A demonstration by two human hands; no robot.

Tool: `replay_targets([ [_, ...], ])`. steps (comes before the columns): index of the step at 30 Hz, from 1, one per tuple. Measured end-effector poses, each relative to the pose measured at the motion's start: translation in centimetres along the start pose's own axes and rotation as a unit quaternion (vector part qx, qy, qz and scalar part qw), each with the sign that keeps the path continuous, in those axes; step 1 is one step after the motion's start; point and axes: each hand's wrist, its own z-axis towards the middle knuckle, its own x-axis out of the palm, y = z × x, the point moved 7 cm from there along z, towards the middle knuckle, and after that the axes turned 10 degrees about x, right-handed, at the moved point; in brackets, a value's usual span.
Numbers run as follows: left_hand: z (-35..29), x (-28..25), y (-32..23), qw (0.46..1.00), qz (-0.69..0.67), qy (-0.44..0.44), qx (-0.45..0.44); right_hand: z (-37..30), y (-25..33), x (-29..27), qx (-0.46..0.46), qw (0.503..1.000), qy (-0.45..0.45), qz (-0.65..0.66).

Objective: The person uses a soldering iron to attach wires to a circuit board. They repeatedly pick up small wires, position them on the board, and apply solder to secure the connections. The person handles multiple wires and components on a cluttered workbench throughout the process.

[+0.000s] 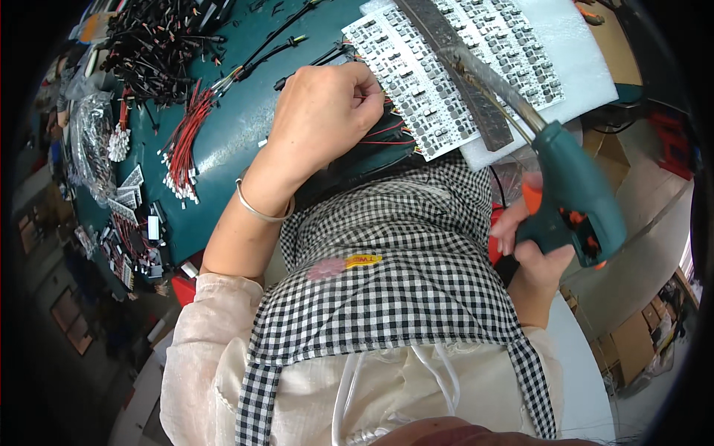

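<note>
My left hand [321, 111] is closed in a pinch at the left edge of a white circuit board panel [428, 111], on what looks like a thin wire. Its fingertips hide most of that wire. Red and black wires [390, 135] run from the panel's edge beneath this hand. My right hand [537, 262] grips a green soldering gun [576, 182] with an orange trigger. The gun's metal nozzle points up and left over the panel. A dark metal bar [476, 97] lies across the panel, which rests on white foam [584, 63].
On the green table [230, 130] lie a heap of black cables [160, 48], a bundle of red wires with white connectors [186, 141], and a clear plastic bag [91, 149]. Small boards and connectors [134, 215] sit at the left edge. Cardboard boxes [632, 342] stand at the lower right.
</note>
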Motion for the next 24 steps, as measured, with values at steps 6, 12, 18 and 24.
replay_targets([
  [6, 0.3, -0.4, 0.5, 0.998, -0.033, -0.052, -0.005, -1.0, -0.9, -0.9, 0.001, 0.998, -0.057, 0.019],
  [12, 0.4, -0.1, 0.9, 0.998, -0.027, -0.051, -0.026, -0.3, -0.6, 0.2, 0.034, 0.997, -0.059, 0.020],
  [18, 0.4, 0.0, 1.0, 0.998, -0.024, -0.048, -0.029, -0.3, -1.4, 0.2, 0.070, 0.997, -0.018, 0.013],
  [24, 0.0, 0.0, 1.4, 0.995, -0.052, -0.079, -0.032, -0.1, -1.4, 0.5, 0.095, 0.995, -0.004, 0.009],
])
